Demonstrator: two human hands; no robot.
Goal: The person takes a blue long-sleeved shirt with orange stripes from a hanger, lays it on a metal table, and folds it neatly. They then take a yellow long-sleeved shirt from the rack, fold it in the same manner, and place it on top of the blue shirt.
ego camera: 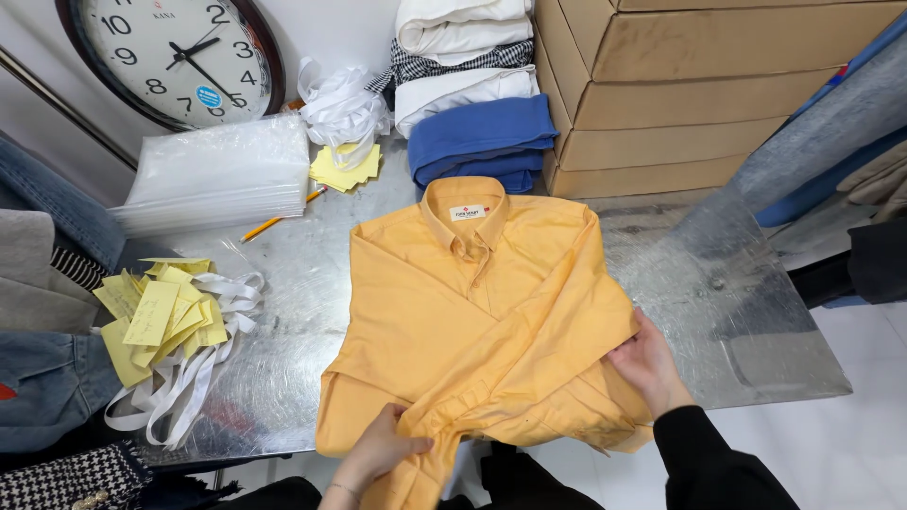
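An orange button-up shirt lies face up in the centre of the frame on a shiny metal table, collar toward the top, 1 sleeve folded diagonally across its front from upper right to lower left. The left hand, at the bottom centre, pinches the cuff end of that sleeve, fingers closed around the fabric at the table's near edge. The right hand, at the lower right and wearing a black sleeve, grasps the shirt's right side edge, fingers tucked under the cloth.

Just above the collar, at the top centre, sits a stack of folded garments: blue at the bottom, white and a checked piece above. To its right stand brown cardboard boxes. In the upper left a round wall clock leans, with a pile of clear plastic bags below it. Yellow paper slips and white bands lie at the left edge of the table; more slips and a pencil lie near the bags
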